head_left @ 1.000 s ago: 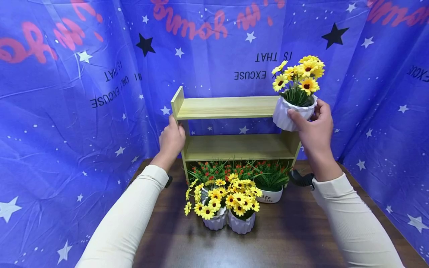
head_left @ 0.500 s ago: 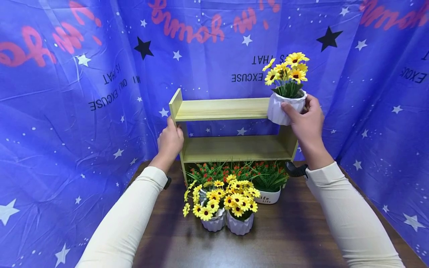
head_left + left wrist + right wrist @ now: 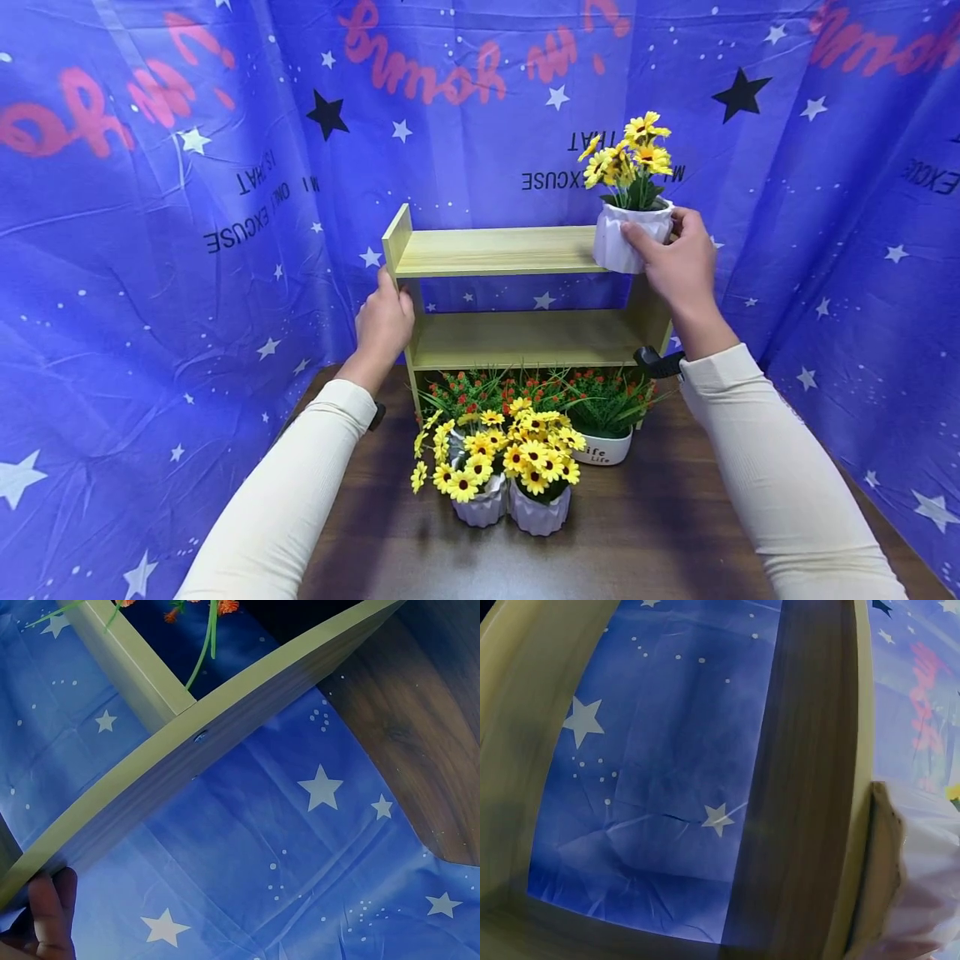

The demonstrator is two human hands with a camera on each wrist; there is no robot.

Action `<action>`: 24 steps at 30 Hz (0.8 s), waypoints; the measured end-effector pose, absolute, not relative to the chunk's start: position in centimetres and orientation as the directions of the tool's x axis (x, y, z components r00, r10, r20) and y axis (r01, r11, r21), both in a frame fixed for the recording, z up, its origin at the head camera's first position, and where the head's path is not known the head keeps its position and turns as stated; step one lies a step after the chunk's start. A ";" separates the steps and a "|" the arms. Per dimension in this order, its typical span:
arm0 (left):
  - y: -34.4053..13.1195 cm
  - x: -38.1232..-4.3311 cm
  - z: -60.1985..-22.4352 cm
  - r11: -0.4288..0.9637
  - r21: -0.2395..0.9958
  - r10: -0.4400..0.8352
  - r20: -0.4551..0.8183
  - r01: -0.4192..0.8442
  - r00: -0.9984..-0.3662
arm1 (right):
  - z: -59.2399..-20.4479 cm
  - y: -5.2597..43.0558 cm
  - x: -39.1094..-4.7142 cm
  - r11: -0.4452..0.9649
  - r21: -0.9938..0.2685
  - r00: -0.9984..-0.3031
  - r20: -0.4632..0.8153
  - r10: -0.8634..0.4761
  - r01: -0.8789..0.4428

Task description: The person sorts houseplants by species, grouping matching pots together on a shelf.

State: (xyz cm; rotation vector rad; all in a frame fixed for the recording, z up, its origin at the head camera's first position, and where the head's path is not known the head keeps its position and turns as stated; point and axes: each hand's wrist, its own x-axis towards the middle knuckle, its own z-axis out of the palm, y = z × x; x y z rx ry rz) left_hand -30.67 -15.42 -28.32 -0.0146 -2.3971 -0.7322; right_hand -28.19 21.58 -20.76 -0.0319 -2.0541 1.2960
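- so our right hand [image 3: 684, 258] has a grasp on a white ribbed pot [image 3: 611, 237] of yellow dark-centred flowers [image 3: 633, 158], thumb on the near wall, pot pretty much upright
- that pot is in front of the right end of the top board of a pale wooden tiered shelf [image 3: 502, 252]; can't tell if its base is touching the board
- our left hand [image 3: 384, 321], well left of the pot grip and a bit lower, is clutching the shelf's left side panel [image 3: 135, 784] near the top
- below and between both grips we've got two more white ribbed pots [image 3: 538, 512] of yellow flowers, side by side on the dark brown wooden table [image 3: 615, 550]
- just behind those, below the right grip, there's a white lettered planter [image 3: 607, 451] with green grassy leaves and red blooms
- blue star-printed cloth [image 3: 480, 183] hangs behind both grips
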 end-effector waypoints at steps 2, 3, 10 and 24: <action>-15.4 -30.7 -28.3 0.846 0.497 -0.158 0.576 0.190 -0.802 | -20.6 21.6 -28.6 0.510 -0.798 -0.759 0.539 0.365 -0.321; -15.4 -30.8 -28.3 0.847 0.495 -0.156 0.577 0.191 -0.802 | -20.6 21.6 -28.8 0.511 -0.798 -0.759 0.539 0.364 -0.321; -15.4 -30.7 -28.3 0.846 0.503 -0.165 0.562 0.176 -0.810 | -20.5 21.2 -29.9 0.502 -0.802 -0.756 0.539 0.372 -0.324; -15.4 -30.6 -28.3 0.843 0.503 -0.159 0.575 0.193 -0.803 | -19.8 20.9 -31.3 0.498 -0.827 -0.798 0.475 0.371 -0.260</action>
